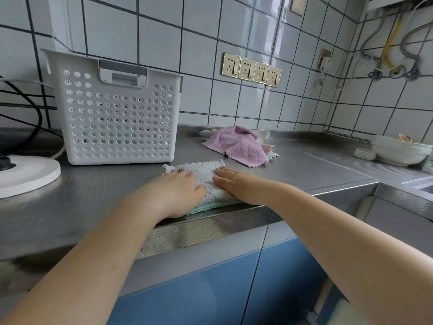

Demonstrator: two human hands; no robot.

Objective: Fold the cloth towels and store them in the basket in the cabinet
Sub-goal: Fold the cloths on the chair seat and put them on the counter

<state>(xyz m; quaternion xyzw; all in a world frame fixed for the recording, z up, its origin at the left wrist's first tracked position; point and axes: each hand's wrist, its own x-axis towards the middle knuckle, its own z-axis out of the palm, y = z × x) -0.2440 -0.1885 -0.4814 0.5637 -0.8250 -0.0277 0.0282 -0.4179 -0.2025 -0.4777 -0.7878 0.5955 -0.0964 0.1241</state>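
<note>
So basket (117, 118) stands on counter (304, 165) at left, contents unclear, not yet in cabinet | my left hand (180, 193) and right hand (236, 186), fingers straight and together, press white towel (206, 171) flat atop green one (199, 208) at counter's front edge | pink towel pile (236, 144) behind, unfolded | bare steel right, sink lip far right.

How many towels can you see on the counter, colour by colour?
White towel, under both hands: 1
Green towel, beneath the white one: 1
Purple towel, crumpled further back: 1
Other edges (white, pale pink, green) peek from under the purple one; their number cannot be told.
Total plainly seen: 3
</note>
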